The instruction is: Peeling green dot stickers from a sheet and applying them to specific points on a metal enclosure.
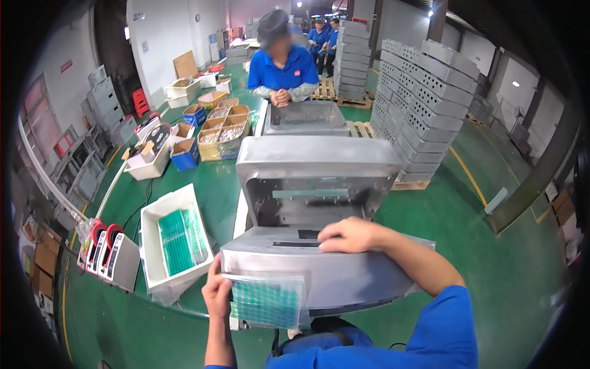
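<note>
My left hand (216,294) grips a clear plastic sheet with rows of green stickers (267,301) by its left edge. The sheet hangs against the near side of a grey metal housing (344,277). On top of that housing my right hand (353,236) rests, bent fingers pointing left and fingertips touching the metal beside a narrow dark slot (295,244). I see nothing held in it. Just beyond, a second grey housing (319,158) is tipped up, its hollow side toward me and a green strip (310,193) showing inside.
At the left, a white bin (147,240) holds more green sticker sheets, near white devices with red reels (114,255). Boxes of small parts (224,132) stand farther off. Across the bench, a person with clasped hands (280,97) stands behind another grey housing (307,117). Housings are stacked (424,98) at right.
</note>
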### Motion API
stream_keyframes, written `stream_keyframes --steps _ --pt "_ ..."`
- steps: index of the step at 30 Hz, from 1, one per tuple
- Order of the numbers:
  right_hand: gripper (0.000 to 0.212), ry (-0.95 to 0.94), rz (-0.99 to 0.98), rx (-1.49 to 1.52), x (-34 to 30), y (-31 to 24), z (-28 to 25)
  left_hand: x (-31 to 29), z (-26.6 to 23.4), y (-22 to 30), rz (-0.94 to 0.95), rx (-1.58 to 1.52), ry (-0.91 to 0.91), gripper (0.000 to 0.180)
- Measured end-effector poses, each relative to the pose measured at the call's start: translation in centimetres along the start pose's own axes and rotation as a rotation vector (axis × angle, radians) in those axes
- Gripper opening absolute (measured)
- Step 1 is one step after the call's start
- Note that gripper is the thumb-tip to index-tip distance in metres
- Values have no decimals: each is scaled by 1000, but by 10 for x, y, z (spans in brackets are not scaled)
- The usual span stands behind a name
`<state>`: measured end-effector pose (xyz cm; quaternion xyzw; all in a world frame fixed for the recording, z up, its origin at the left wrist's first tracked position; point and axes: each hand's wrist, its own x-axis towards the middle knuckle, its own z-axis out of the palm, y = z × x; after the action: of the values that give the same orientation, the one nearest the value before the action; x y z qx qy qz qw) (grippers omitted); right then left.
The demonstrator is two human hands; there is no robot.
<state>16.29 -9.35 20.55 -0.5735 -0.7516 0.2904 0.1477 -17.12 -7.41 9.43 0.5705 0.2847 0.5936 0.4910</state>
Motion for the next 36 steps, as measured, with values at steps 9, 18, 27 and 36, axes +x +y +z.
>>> stream_keyframes --steps 9,18,27,36 --pt "36 1241 354 717 -148 233 -1 97 49 8 -175 46 121 13" --pt "52 1294 296 1745 -50 269 141 182 53 -34 -190 132 141 13" --pt "53 1363 311 1735 -31 266 126 181 63 -41 -92 145 204 10" --pt "44 1247 186 1960 -3 329 95 198 85 -60 -77 152 265 13"
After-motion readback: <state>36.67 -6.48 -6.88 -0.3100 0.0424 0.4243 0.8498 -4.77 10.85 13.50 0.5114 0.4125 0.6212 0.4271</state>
